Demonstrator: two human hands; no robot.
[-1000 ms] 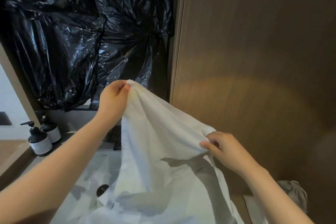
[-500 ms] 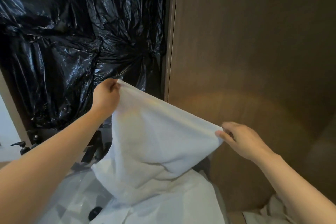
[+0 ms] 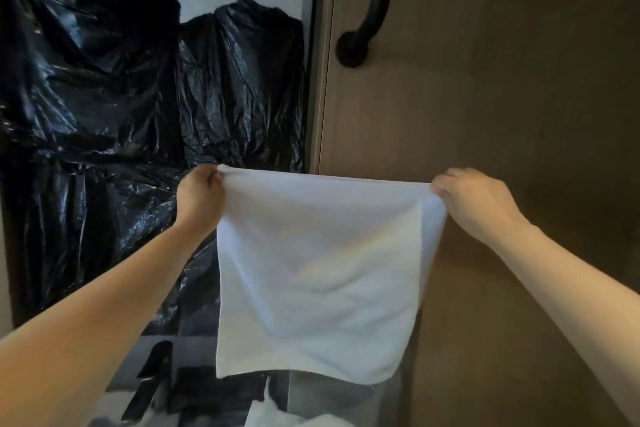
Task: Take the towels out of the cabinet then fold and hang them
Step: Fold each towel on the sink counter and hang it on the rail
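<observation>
A white towel (image 3: 318, 274) hangs flat in the air in front of me, its top edge stretched level between my hands. My left hand (image 3: 201, 198) pinches the top left corner. My right hand (image 3: 474, 201) pinches the top right corner, where the towel's edge folds back a little. The towel's lower edge hangs free above the counter. More white cloth (image 3: 277, 416) lies below it at the bottom of the view.
A wooden door (image 3: 502, 97) with a black curved handle (image 3: 367, 3) fills the right side. Crumpled black plastic sheeting (image 3: 104, 114) covers the wall on the left. A dark tap (image 3: 152, 381) shows low down beside the towel.
Both hands have risen and moved apart, pulling the towel's top edge taut and level and lifting the towel off the sink. The view has tilted upward, so the door handle now shows.
</observation>
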